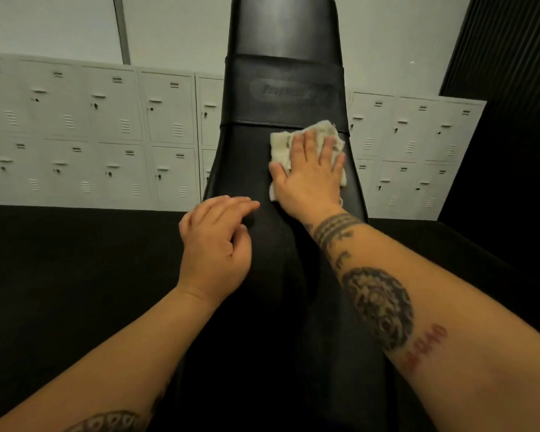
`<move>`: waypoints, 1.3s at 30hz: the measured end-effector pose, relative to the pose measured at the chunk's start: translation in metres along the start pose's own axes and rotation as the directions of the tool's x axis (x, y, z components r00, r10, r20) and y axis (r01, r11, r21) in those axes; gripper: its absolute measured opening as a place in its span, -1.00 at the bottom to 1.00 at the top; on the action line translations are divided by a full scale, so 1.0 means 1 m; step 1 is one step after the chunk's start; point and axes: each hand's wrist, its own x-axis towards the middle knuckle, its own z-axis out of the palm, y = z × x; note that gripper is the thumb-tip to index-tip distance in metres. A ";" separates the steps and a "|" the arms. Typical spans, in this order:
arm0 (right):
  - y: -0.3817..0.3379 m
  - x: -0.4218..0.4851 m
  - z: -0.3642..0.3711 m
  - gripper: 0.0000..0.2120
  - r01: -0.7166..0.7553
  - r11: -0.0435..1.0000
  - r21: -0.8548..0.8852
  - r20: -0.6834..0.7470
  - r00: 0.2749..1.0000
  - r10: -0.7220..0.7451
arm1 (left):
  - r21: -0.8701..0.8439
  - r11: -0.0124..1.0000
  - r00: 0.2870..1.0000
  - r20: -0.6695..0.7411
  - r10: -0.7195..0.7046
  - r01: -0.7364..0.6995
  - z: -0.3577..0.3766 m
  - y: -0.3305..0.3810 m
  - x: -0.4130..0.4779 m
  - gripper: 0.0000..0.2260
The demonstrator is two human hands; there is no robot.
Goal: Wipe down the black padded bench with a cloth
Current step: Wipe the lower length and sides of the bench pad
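Nearest the camera, two bare forearms reach forward over the black padded bench (281, 307), both tattooed, the right one with dark bands at the wrist and a round dark design farther up. The left hand (214, 244) rests at the bench's left edge, its fingers (231, 205) loosely curled and holding nothing, their tips touching the dark padding. Just beyond and to the right, the right hand (309, 179) lies palm down on a pale cloth (281, 145), pressing it flat against the padding. Its fingers (309, 145) are spread and extended over the cloth's middle rather than closed around it; the fabric shows past the fingertips on the far side, to the left of the thumb, and along the right edge by the little finger. The cloth sits just short of a stitched seam, beyond which lies a band with an embossed logo, too blurred to read. Farther off, the bench rises upward. Behind it stand rows of grey lockers (106, 129) against a pale wall, on dark flooring.
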 end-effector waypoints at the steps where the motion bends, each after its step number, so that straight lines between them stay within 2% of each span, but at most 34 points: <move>1: -0.012 0.012 -0.001 -0.25 -0.002 1.000 0.003 -0.009 1.000 0.002 | -0.028 0.999 0.999 -0.041 -0.017 0.016 0.000 -0.002 0.005 -0.62; 2: -0.023 0.018 -0.001 -0.23 0.028 1.000 -0.008 -0.016 0.999 -0.028 | -0.055 0.998 0.996 -0.089 -0.027 0.022 0.000 -0.005 0.010 -0.62; 4: -0.043 0.007 0.004 -0.27 0.210 0.976 -0.060 -0.011 0.977 -0.211 | -0.090 0.996 0.982 -0.187 -0.031 0.015 0.000 -0.011 0.018 -0.65; 5: -0.049 -0.008 0.008 -0.32 0.337 0.937 -0.086 -0.003 0.941 -0.339 | -0.111 0.994 0.972 -0.229 -0.046 0.021 0.001 -0.013 0.021 -0.68; 7: -0.054 -0.049 0.020 -0.37 0.572 0.816 -0.085 0.031 0.820 -0.572 | -0.182 0.979 0.955 -0.265 -0.136 0.089 0.005 -0.013 0.024 -0.71; 9: -0.047 -0.090 0.028 -0.40 0.679 0.728 0.091 0.004 0.731 -0.682 | -0.258 0.954 0.943 -0.252 -0.219 0.152 0.008 -0.008 0.024 -0.72; 10: -0.039 -0.105 0.027 -0.44 0.667 0.702 0.250 -0.042 0.732 -0.680 | -0.311 0.936 0.938 -0.247 -0.245 0.162 0.009 -0.005 0.025 -0.73; 11: -0.031 -0.113 0.022 -0.51 0.610 0.669 0.425 -0.093 0.764 -0.638 | -0.390 0.907 0.933 -0.240 -0.269 0.161 0.008 -0.005 0.027 -0.75; 13: -0.018 -0.110 0.005 -0.63 0.385 0.565 0.730 -0.148 0.896 -0.419 | -0.587 0.791 0.924 -0.183 -0.337 0.172 0.002 -0.003 0.038 -0.76; 15: -0.020 -0.096 -0.019 -0.68 0.109 0.342 0.933 -0.081 0.992 -0.096 | -0.719 0.664 0.929 -0.070 -0.364 0.206 -0.003 0.003 0.051 -0.74; 17: -0.027 -0.076 -0.039 -0.68 -0.142 0.028 0.989 0.138 0.983 0.120 | -0.750 0.593 0.932 0.084 -0.354 0.293 -0.007 0.011 0.060 -0.69; 18: -0.030 -0.067 -0.046 -0.68 -0.240 -0.125 0.963 0.259 0.951 0.167 | -0.716 0.602 0.924 0.164 -0.345 0.353 -0.008 0.016 0.062 -0.59; 19: -0.030 -0.060 -0.053 -0.68 -0.298 -0.221 0.928 0.341 0.921 0.190 | -0.661 0.629 0.910 0.240 -0.339 0.408 -0.009 0.019 0.064 -0.44; 20: -0.028 -0.055 -0.061 -0.68 -0.295 -0.211 0.932 0.342 0.909 0.239 | -0.585 0.675 0.894 0.285 -0.346 0.449 -0.009 0.024 0.066 -0.31; 21: -0.025 -0.051 -0.069 -0.70 -0.246 -0.093 0.965 0.263 0.913 0.311 | -0.502 0.735 0.889 0.279 -0.362 0.456 -0.009 0.028 0.068 -0.25; 23: -0.013 -0.044 -0.083 -0.73 -0.075 0.271 0.960 -0.044 0.912 0.407 | -0.358 0.845 0.918 0.168 -0.359 0.396 -0.010 0.035 0.078 -0.33; 25: 0.003 -0.032 -0.082 -0.69 0.013 0.526 0.850 -0.224 0.914 0.340 | -0.380 0.830 0.911 0.112 -0.396 0.407 -0.011 0.044 0.094 -0.48; 26: 0.008 -0.029 -0.074 -0.66 0.035 0.625 0.780 -0.230 0.945 0.233 | -0.412 0.805 0.900 0.106 -0.423 0.427 -0.011 0.048 0.098 -0.54; 28: 0.014 -0.033 -0.046 -0.62 0.057 0.842 0.536 -0.041 0.998 -0.041 | -0.438 0.778 0.885 0.101 -0.455 0.450 -0.006 0.052 0.104 -0.62; 29: 0.015 -0.042 -0.029 -0.60 0.123 0.908 0.402 0.048 0.987 -0.155 | -0.433 0.779 0.884 0.103 -0.456 0.453 -0.003 0.052 0.104 -0.64; 31: 0.014 -0.073 -0.004 -0.53 0.294 0.906 0.305 0.141 0.927 -0.348 | -0.412 0.777 0.874 0.120 -0.471 0.475 0.002 0.055 0.098 -0.68; 33: 0.020 -0.107 -0.001 -0.51 0.424 0.832 0.359 0.180 0.843 -0.507 | -0.388 0.765 0.853 0.138 -0.504 0.515 0.004 0.059 0.087 -0.68; 35: 0.029 -0.134 -0.008 -0.58 0.486 0.762 0.427 0.227 0.758 -0.611 | -0.353 0.766 0.842 0.167 -0.513 0.537 0.002 0.061 0.070 -0.66; 36: 0.032 -0.145 -0.015 -0.63 0.454 0.750 0.480 0.277 0.733 -0.621 | -0.343 0.759 0.833 0.199 -0.517 0.553 0.001 0.061 0.061 -0.66; 37: 0.035 -0.155 -0.023 -0.65 0.360 0.748 0.557 0.349 0.716 -0.605 | -0.345 0.736 0.813 0.246 -0.528 0.583 -0.002 0.063 0.054 -0.65; 39: 0.036 -0.171 -0.042 -0.65 -0.014 0.717 0.697 0.523 0.694 -0.495 | -0.370 0.641 0.740 0.373 -0.560 0.672 -0.008 0.067 0.042 -0.66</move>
